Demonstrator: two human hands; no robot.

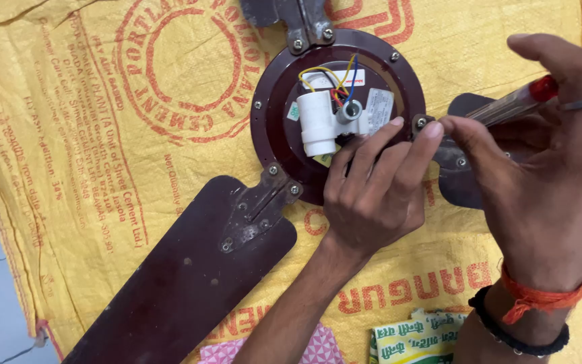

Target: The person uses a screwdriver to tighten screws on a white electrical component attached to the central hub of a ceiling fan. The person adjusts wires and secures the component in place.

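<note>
Down on the yellow woven sack (89,168) lies a dark maroon ceiling fan motor (277,128), face up, and both hands are busy at its right rim. The left hand (375,192) rests on the housing with its fingers (389,138) spread a little apart and lying flat, the tips reaching to a small screw (421,123) at the edge; they press on the rim rather than clamp anything. Just to the right of those tips, the right hand (547,182) has thumb and forefinger pinched together around the shaft of a screwdriver (506,106), whose clear handle with a red end runs back up under the palm. The tip of the tool sits right at that screw, though the fingers hide the exact contact.

Left of the left fingers, inside the housing, stands a white cylindrical capacitor (318,123) with yellow, blue and red wires (341,77) looping above it. Below and left of the wrist, a long brown blade (183,283) stretches away, bolted by a metal bracket (261,205). Another blade (463,175) lies beneath the right hand, mostly covered by it. A third bracket (304,23) shows at the top. Near the forearms, at the bottom edge, sit a pink patterned packet (321,350) and a green and yellow packet (412,337).
</note>
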